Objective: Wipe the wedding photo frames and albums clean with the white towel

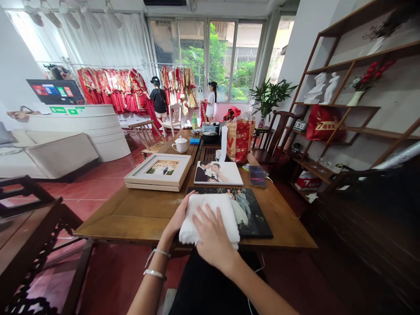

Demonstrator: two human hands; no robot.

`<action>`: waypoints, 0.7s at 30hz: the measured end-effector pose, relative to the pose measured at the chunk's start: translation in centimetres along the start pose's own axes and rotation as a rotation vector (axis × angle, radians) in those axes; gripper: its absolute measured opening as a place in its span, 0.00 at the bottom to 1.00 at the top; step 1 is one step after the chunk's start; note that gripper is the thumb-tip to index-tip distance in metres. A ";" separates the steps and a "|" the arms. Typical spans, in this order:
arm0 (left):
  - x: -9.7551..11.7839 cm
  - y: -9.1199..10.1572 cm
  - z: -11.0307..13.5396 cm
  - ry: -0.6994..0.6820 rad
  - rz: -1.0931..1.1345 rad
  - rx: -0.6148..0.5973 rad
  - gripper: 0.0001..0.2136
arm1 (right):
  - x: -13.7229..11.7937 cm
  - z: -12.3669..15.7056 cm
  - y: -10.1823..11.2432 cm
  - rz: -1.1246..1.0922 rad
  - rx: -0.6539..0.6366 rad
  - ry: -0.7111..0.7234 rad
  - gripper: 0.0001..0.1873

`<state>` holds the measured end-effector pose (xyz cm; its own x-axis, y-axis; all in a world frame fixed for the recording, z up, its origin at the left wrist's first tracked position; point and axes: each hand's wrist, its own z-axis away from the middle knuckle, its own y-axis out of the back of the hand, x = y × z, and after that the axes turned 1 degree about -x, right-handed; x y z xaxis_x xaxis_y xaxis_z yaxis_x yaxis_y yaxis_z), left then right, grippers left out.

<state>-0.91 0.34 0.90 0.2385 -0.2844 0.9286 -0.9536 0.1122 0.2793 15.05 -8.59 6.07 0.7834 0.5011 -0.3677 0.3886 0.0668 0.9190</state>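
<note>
A folded white towel (205,210) lies over the left part of a dark wedding photo panel (256,214) at the table's near edge. My right hand (213,238) rests flat on top of the towel, fingers spread. Along the towel's left edge, my left hand (179,214) grips its side, with part of the fingers hidden. Just beyond the panel lies a lighter wedding photo print (231,173). To its left are stacked cream picture frames (157,180), the upper one holding a small photo of a couple.
On the wooden table (131,214) stand a lidded white cup (180,144), a red patterned bag (241,142) and a phone (257,176). Dark chairs flank it, and a wooden shelf (328,107) rises at right. Two people stand by red garments (111,89) at the back.
</note>
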 end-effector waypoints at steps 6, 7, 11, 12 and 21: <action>-0.3 -0.2 0.0 -0.069 -0.168 -0.007 0.19 | 1.2 5.7 1.6 -0.186 -0.132 0.096 0.38; -0.4 -0.3 0.0 -0.084 -0.191 -0.004 0.18 | 1.9 6.2 1.9 -0.187 -0.133 0.071 0.39; -0.7 -0.4 0.4 -0.142 -0.267 -0.018 0.19 | 5.3 5.7 3.1 -0.105 -0.062 -0.111 0.39; -0.8 -0.4 0.5 -0.151 -0.284 -0.022 0.20 | 6.2 5.0 3.2 -0.073 -0.043 -0.159 0.39; -0.6 -0.2 0.3 -0.213 -0.319 -0.047 0.15 | 9.7 -7.6 3.7 0.015 -0.019 -0.162 0.18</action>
<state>-0.89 0.18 0.15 0.4735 -0.5029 0.7231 -0.8271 0.0284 0.5613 20.40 3.13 6.98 0.8574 0.3569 -0.3709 0.3685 0.0774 0.9264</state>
